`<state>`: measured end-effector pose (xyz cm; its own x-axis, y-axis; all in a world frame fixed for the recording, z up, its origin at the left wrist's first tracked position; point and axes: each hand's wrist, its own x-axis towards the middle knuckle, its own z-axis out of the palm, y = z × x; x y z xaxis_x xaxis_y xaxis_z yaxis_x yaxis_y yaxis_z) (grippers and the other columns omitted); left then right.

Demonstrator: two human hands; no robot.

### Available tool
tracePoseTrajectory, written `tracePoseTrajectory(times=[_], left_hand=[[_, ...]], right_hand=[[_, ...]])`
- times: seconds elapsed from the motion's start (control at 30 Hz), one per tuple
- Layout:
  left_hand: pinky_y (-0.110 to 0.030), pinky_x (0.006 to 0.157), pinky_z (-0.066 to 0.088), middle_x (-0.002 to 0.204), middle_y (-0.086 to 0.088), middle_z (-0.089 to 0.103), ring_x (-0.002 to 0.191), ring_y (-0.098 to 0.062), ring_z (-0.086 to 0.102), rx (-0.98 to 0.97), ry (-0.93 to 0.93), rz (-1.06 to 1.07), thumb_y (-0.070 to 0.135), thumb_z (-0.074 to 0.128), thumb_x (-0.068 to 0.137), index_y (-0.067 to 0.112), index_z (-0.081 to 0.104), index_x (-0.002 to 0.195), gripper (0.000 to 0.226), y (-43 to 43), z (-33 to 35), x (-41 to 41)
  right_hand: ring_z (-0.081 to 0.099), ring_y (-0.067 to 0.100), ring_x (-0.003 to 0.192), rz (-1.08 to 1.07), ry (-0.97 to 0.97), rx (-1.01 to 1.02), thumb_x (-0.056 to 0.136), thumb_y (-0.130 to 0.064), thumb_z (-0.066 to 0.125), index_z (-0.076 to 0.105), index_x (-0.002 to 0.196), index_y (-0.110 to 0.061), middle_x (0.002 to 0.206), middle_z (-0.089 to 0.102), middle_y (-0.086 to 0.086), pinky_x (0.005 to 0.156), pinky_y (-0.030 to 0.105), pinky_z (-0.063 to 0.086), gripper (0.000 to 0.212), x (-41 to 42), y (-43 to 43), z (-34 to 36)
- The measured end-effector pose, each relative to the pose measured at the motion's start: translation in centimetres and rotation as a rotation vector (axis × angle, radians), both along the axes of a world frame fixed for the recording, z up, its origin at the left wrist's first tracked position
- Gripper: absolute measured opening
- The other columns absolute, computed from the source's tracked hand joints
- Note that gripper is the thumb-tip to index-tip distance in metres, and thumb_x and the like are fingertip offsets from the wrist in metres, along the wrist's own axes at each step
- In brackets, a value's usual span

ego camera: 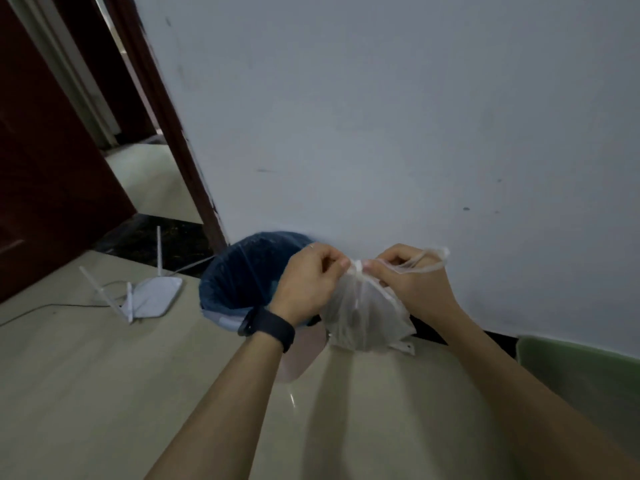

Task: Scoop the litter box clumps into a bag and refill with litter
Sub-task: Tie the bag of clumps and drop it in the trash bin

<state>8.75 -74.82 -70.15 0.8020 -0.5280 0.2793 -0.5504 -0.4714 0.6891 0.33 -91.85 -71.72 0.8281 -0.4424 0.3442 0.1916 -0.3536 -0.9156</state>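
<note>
Here, the left hand [308,282] and right hand [412,282] both pinch the knotted neck of the bag [367,317], held up just right of the bin [225,282], near the wall [381,133]. If the thin plastic slips or tears under tightening, its contents could spill onto the floor [104,393].

Dim, soft, slightly blurred; floor [104,393] sheen; wide-angle bending of edges.

The thin translucent white bag [365,317] hangs bulging in the air, its neck gathered tight on top. The left hand [308,278] and right hand [407,284] pinch that neck.
</note>
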Motion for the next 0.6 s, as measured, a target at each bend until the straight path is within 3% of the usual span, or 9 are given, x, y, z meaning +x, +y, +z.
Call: tracePoseTrajectory(times=[0.07,0.1,0.23,0.33,0.5,0.6], left_hand=[[-0.034,0.063,0.04,0.094,0.006,0.056,0.071,-0.019,0.055,0.25,-0.46,0.04,0.034,0.051,0.098,0.02,0.061,0.091,0.019,2.0,0.8,1.3],[-0.033,0.062,0.036,0.095,0.004,0.055,0.07,-0.022,0.055,0.332,-0.582,0.019,0.03,0.049,0.099,0.019,0.06,0.091,0.017,3.2,1.1,1.9],[-0.033,0.063,0.037,0.09,0.002,0.052,0.07,-0.023,0.053,0.511,-0.819,-0.064,0.018,0.06,0.09,0.022,0.055,0.087,0.007,7.0,2.3,3.8],[-0.032,0.062,0.034,0.088,0.004,0.051,0.068,-0.019,0.051,0.513,-0.854,0.007,0.016,0.062,0.086,0.024,0.053,0.086,0.012,8.6,5.3,6.0],[-0.032,0.065,0.032,0.098,0.006,0.051,0.073,-0.018,0.051,0.488,-0.706,0.232,0.025,0.047,0.099,0.025,0.052,0.099,0.005,10.8,8.7,10.0],[-0.033,0.066,0.034,0.102,0.003,0.057,0.078,-0.021,0.054,0.49,-0.517,0.313,0.027,0.041,0.102,0.024,0.049,0.102,0.009,12.2,8.5,11.6]], right_hand=[[0.063,0.011,0.055,0.012,0.036,0.018,0.078,-0.024,0.082,0.07,0.066,-0.013,0.06,0.068,-0.001,0.052,0.026,0.047,0.02,0.2,-0.6,0.9],[0.063,0.012,0.054,0.027,0.072,0.021,0.078,-0.025,0.081,0.07,0.065,-0.014,0.059,0.067,-0.001,0.052,0.025,0.048,0.02,0.1,-0.8,1.3],[0.058,0.015,0.052,0.066,0.108,-0.009,0.081,-0.027,0.079,0.068,0.064,-0.012,0.056,0.066,0.006,0.053,0.028,0.047,0.025,0.3,0.5,2.8],[0.061,0.014,0.052,0.035,0.033,0.087,0.083,-0.026,0.077,0.067,0.066,-0.01,0.058,0.066,0.004,0.052,0.022,0.05,0.025,2.6,3.0,5.0],[0.061,0.018,0.056,0.046,0.087,0.286,0.086,-0.025,0.074,0.07,0.076,-0.004,0.069,0.07,0.009,0.063,0.033,0.058,0.024,8.7,6.3,8.6],[0.066,0.017,0.058,0.057,0.184,0.164,0.088,-0.028,0.071,0.073,0.077,-0.01,0.071,0.073,0.006,0.067,0.033,0.059,0.022,11.4,8.3,8.4]])
